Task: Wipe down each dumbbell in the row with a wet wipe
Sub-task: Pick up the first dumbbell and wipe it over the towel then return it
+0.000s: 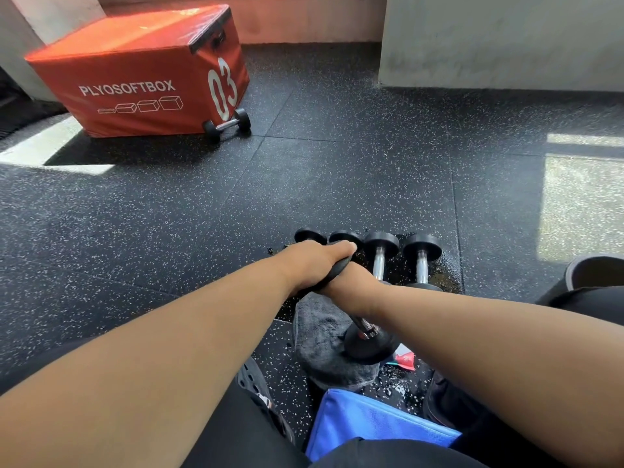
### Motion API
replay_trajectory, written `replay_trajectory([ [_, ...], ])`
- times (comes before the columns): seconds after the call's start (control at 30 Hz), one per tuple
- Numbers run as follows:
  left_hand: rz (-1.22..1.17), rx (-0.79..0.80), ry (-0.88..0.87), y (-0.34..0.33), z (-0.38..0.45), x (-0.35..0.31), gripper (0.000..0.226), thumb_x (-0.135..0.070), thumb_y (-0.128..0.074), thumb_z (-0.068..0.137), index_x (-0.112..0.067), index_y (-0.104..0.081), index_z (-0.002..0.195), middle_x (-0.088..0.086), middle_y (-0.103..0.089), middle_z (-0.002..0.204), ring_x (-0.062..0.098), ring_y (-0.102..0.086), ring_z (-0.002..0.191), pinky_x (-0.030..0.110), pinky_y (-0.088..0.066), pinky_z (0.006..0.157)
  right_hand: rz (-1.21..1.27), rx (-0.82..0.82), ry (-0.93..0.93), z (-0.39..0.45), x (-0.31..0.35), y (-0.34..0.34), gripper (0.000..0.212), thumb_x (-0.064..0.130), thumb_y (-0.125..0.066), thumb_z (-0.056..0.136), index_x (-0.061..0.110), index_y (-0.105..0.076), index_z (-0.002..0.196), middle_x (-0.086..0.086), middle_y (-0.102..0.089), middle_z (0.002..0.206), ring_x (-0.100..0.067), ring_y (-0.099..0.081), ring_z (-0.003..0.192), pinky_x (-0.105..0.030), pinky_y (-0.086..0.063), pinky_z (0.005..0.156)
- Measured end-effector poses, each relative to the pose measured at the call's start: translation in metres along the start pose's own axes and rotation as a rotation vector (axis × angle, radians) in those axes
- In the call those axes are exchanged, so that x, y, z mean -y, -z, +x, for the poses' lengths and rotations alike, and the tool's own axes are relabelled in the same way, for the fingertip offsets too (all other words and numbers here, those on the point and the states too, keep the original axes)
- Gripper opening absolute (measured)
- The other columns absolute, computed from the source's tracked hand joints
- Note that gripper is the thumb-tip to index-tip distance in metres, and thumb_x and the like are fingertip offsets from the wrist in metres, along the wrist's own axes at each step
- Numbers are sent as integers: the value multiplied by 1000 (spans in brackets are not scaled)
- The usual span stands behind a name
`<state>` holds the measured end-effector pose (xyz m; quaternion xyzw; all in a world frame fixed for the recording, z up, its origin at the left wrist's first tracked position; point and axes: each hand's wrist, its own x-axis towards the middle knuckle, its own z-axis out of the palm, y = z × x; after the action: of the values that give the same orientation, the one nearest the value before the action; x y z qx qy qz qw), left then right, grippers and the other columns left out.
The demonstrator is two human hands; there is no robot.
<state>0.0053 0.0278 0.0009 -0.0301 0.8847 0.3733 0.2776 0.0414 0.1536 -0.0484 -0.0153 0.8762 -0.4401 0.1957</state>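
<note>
A: Where are the hands?

B: Both meet at centre frame. The left hand [314,261] curls its fingers over the upper head of a tilted dumbbell [366,336]. The right hand [351,282] sits just beneath it at the handle, but the left hand and that head hide its fingers, so I cannot tell whether they are curled or spread.

A: And that dumbbell?

B: It leans, its lower head resting on a dark grey towel [324,336] at about six o'clock from the hands.

A: The row?

B: At twelve to two o'clock from the hands, lying on the speckled black floor [337,184]. Two dumbbells [401,258] show their chrome handles; two more heads peek out behind the left hand.

A: Any wipe?

B: I cannot make one out.

A: Anything else?

B: A lone dumbbell [227,125] touches an orange box [135,86] at eleven o'clock. A blue cloth [371,423] lies at six o'clock.
</note>
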Motion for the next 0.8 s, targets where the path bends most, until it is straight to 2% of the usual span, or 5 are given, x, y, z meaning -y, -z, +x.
replay_trajectory([
  [0.17, 3, 6, 15, 3, 1, 1, 93, -97, -56, 58, -21, -81, 106, 10, -79, 106, 33, -76, 97, 49, -57, 102, 329, 71, 5, -1, 3, 0, 42, 22, -78, 66, 4, -79, 103, -13, -79, 103, -30, -75, 98, -49, -60, 97],
  [0.27, 42, 4, -9, 7, -2, 1, 97, -97, -51, 60, -19, -79, 112, 8, -78, 112, 29, -73, 101, 46, -52, 105, 514, 240, 53, -3, 2, 11, 30, -1, -75, 83, -2, -77, 114, -15, -79, 114, -30, -73, 116, -37, -58, 103],
  [0.4, 40, 31, -22, 11, -4, 4, 90, -96, -50, 62, -23, -82, 104, 7, -80, 102, 29, -75, 97, 46, -54, 104, 614, 296, 68, -5, -1, 16, 27, -15, -61, 92, -8, -69, 117, -15, -74, 103, -13, -73, 92, -21, -56, 84],
  [0.63, -47, 58, 73, 18, -7, 12, 87, -92, -53, 64, -17, -82, 98, 7, -81, 95, 28, -75, 89, 39, -58, 90, 779, 260, -34, -10, 0, 26, 21, 16, -58, 99, 2, -70, 111, -14, -68, 98, -21, -66, 84, -26, -53, 75],
  [0.8, -33, 44, 65, 21, -13, 12, 90, -92, -50, 56, -17, -81, 95, 8, -80, 98, 29, -75, 94, 42, -58, 96, 423, 127, -75, -5, -22, 31, 22, 35, -76, 91, 23, -60, 82, 0, -54, 73, -18, -49, 71, -35, -44, 69],
])
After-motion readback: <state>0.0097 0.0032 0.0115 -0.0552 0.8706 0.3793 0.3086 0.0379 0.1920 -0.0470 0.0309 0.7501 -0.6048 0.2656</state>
